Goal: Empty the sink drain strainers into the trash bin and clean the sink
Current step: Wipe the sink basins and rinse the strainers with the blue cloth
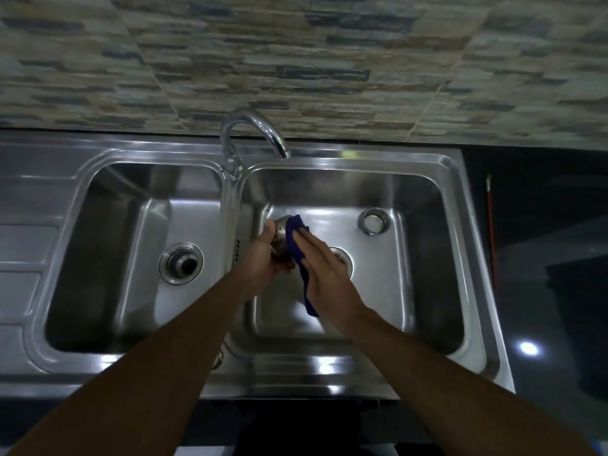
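Note:
I look down on a steel double sink (329, 366). My left hand (263, 255) grips a round perforated metal drain strainer (280, 236) above the right basin. My right hand (324, 274) presses a dark blue cloth (296, 238) flat against the strainer, and the cloth's tail hangs down below the palm. A second strainer (374, 220) lies on the right basin's floor near the back right. The right drain (343, 258) is partly hidden by my right hand. The left basin's drain (181, 263) shows an open dark hole.
A chrome gooseneck faucet (260, 133) arches over the divider, its spout above the right basin's back edge. A ribbed drainboard (23, 251) extends left. Dark countertop (543, 258) lies right, with a thin red stick (491, 225) on it. Stone-pattern tiles (296, 60) cover the wall.

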`<state>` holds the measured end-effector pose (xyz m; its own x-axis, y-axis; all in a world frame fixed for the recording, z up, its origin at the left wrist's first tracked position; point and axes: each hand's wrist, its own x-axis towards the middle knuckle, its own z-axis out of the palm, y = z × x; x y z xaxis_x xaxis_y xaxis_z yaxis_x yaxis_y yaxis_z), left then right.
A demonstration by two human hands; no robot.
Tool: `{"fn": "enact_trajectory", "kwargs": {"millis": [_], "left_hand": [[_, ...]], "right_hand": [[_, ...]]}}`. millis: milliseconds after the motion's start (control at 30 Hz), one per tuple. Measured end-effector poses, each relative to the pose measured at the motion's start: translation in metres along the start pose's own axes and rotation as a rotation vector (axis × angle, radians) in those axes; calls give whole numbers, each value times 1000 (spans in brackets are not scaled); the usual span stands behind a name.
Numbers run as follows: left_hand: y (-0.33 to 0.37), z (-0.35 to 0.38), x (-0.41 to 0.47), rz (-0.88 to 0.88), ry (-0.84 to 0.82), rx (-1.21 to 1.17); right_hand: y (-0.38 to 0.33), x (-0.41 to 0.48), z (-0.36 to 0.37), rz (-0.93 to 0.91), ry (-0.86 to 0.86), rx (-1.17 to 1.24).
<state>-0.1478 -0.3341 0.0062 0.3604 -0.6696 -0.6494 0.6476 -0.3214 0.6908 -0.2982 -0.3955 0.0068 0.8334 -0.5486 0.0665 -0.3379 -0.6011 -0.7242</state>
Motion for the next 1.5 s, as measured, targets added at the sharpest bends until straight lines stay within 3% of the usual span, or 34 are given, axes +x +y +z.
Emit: {"fn": "enact_trajectory", "kwargs": {"millis": [133, 200, 433, 500, 633, 700, 1233, 1433, 1500], "left_hand": [[-4, -18, 5, -84, -157, 362], [-8, -24, 10, -61, -168, 476], [-19, -18, 51, 18, 26, 393], [-27, -14, 73, 86, 116, 512], [-39, -14, 111, 259, 204, 968], [-46, -15, 127, 300, 215, 1048], [-70, -36, 173, 385, 224, 1068], [-71, -44, 136, 465, 276, 1101], [-73, -49, 108, 411, 196, 1141]], "right_hand": [[12, 10, 1, 67, 48, 34], [16, 16, 4, 119, -5, 35], [59, -2, 10, 454, -277, -49], [73, -10, 12, 486, -313, -67], [93, -23, 17, 508, -342, -24], [100, -28, 19, 532, -343, 26], [110, -35, 45, 435, -420, -7], [101, -41, 44, 524, -331, 125], [99, -39, 45, 567, -328, 109]]}}
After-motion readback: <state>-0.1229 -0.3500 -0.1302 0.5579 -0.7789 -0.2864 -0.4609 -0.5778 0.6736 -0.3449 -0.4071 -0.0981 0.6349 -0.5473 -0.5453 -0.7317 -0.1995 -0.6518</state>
